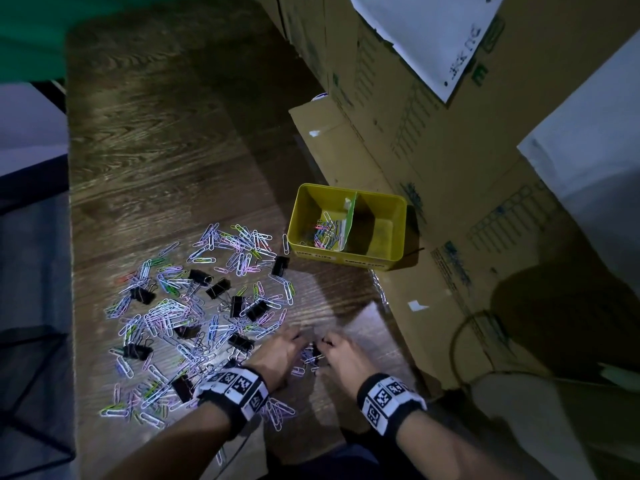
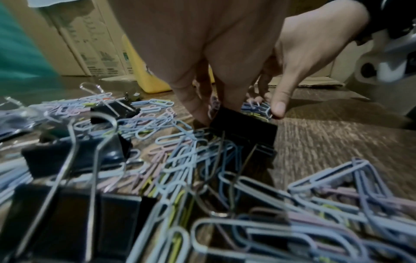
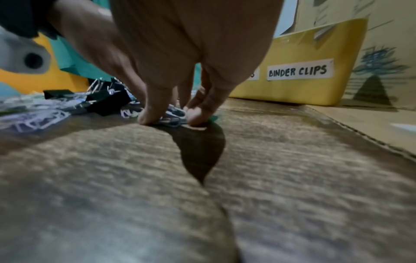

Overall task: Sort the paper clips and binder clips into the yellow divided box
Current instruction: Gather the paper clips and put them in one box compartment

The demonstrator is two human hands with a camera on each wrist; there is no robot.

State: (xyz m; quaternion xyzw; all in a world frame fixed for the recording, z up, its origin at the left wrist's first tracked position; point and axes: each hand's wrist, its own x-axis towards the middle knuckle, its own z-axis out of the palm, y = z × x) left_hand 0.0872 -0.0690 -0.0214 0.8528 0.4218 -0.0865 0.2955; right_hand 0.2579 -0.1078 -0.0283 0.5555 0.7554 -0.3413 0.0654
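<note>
Pastel paper clips point(image 1: 194, 303) cover the table point(image 1: 166, 140); right hand point(image 1: 341, 358) pinches a small bunch, left hand point(image 1: 277, 355) touches a binder clip point(image 2: 245, 128).

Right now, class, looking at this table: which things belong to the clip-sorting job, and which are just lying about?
Belong to the job:
- paper clips
- binder clips
- yellow divided box
- left hand and right hand, both picking at clips

Just lying about:
- cardboard boxes
- white sheet
- cable
</note>
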